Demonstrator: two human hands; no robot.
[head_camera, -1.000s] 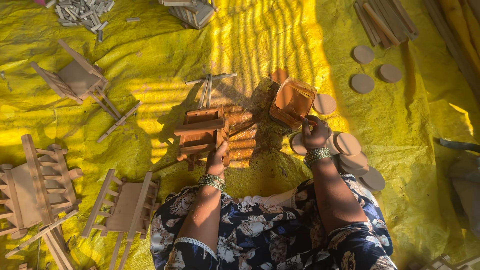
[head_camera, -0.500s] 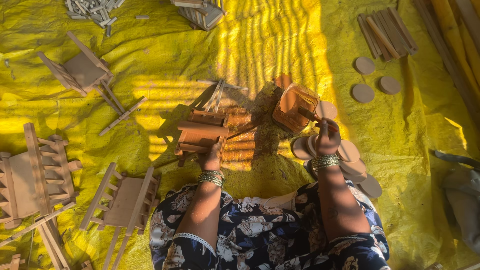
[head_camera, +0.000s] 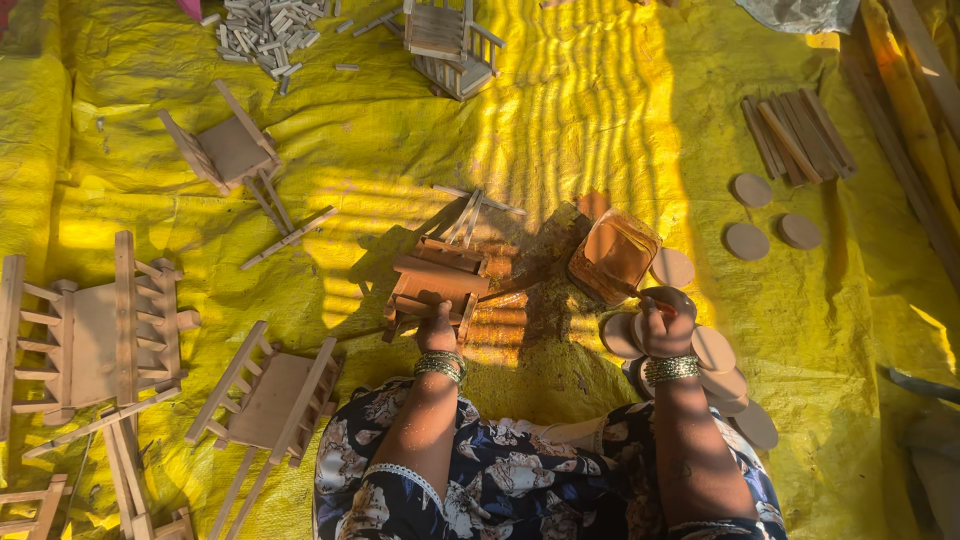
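Left hand (head_camera: 437, 330) grips the small wooden frame piece (head_camera: 437, 280) just ahead of the lap, long axis left-right; right hand (head_camera: 665, 320) is closed on a thin stick dipping into the amber glue jar (head_camera: 612, 255), up-left of it and nearer that hand.

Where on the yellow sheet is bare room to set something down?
Bare sheet lies between the small chair up top and the stick bundle. Crowded: around the right hand, ringed by wooden discs and the jar.

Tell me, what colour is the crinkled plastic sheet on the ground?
The plastic sheet is bright yellow, clearest in the head view.
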